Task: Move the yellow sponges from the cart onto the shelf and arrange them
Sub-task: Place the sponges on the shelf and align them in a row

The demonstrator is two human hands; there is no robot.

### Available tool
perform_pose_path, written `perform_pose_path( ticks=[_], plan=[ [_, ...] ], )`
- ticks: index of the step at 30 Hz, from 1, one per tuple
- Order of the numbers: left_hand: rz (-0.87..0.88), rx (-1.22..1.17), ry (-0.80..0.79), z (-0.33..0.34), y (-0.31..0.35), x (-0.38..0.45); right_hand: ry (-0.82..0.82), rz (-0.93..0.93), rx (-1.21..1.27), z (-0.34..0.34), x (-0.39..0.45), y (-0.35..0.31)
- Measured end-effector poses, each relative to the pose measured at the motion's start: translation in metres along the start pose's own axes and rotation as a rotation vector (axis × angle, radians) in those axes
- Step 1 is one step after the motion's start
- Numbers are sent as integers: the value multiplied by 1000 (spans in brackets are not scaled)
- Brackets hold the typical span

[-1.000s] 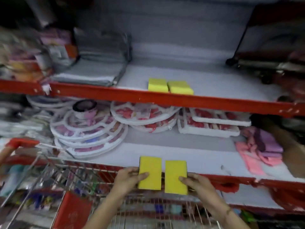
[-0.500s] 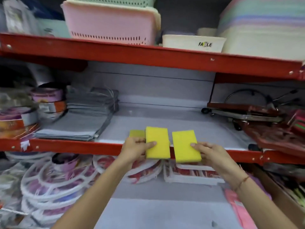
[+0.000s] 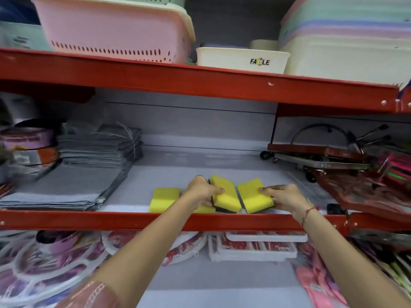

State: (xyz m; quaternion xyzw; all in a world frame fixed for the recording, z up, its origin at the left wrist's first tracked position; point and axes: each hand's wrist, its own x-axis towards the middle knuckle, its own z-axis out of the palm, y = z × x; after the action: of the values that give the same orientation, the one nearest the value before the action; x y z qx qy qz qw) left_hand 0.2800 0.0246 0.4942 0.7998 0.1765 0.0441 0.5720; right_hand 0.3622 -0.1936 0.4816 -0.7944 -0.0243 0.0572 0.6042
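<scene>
My left hand [image 3: 203, 191] grips a yellow sponge [image 3: 224, 195] with a dark underside, tilted over the middle shelf [image 3: 155, 221]. My right hand [image 3: 283, 197] holds a second yellow sponge [image 3: 253, 195] beside it, also tilted, and the two nearly touch. Both sit low at the shelf's front edge. Another yellow sponge [image 3: 163, 198] lies flat on the shelf to the left. A further yellow sponge [image 3: 204, 209] is mostly hidden under my left hand. The cart is out of view.
Stacked grey cloths [image 3: 89, 165] fill the shelf's left part, with tins [image 3: 29, 143] beyond. A red wheeled rack [image 3: 320, 154] and packaged goods crowd the right. Pink basket [image 3: 115, 30] and white tub [image 3: 242, 60] stand on the upper shelf. Round plastic hangers [image 3: 55, 258] lie below.
Both hands rose from the cart up to the middle shelf and pushed the two sponges forward onto it, beside the sponges lying there. The view tilted upward.
</scene>
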Motion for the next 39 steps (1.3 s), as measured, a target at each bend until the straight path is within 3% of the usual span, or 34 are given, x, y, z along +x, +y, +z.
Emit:
perform_pose_path(
  ticks=[5, 9, 13, 17, 21, 25, 31, 39],
  plan=[
    [106, 278, 56, 4, 9, -1, 129, -32, -310, -5, 6, 7],
    [217, 520, 90, -17, 16, -10, 185, -207, -474, 4, -13, -12],
    [293, 593, 114, -63, 6, -18, 36, -471, -532, 28, -33, -38],
    [311, 682, 112, -109, -17, -17, -225, -638, -704, 67, -47, -58],
    [272, 818, -7, -126, -41, -17, -470, -654, -982, 111, -47, -62],
    [254, 878, -105, -126, -51, -17, -568, -575, -1123, 131, -39, -55],
    [271, 864, -155, -125, -56, -11, -474, -622, -1127, 137, -30, -46],
    [310, 837, -163, -129, -58, -15, -469, -694, -1105, 144, -35, -41]
  ],
)
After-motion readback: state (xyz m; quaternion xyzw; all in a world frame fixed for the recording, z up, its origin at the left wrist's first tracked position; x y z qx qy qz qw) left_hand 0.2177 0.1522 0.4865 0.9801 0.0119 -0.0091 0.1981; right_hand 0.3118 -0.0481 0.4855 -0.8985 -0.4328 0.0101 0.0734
